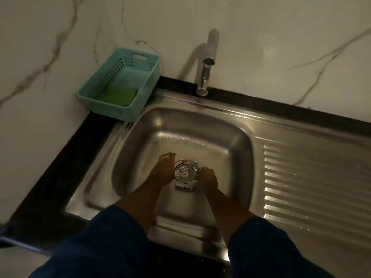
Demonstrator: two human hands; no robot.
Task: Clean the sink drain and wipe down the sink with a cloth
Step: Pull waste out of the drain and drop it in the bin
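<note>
A round metal drain strainer (184, 173) with slots sits at the middle of the steel sink basin (192, 125). My left hand (162, 171) rests against its left side, fingers curled around the rim. My right hand (207, 176) grips the strainer's right edge. Under the strainer's near side shows a small white, crumpled piece (185, 185), possibly a cloth or foam. Both forearms reach down into the basin from dark blue sleeves.
A chrome tap (204, 77) stands behind the basin against the marble wall. A teal perforated basket (120, 83) holding a green sponge (121, 96) sits on the back left corner. A ribbed draining board (313, 183) lies to the right.
</note>
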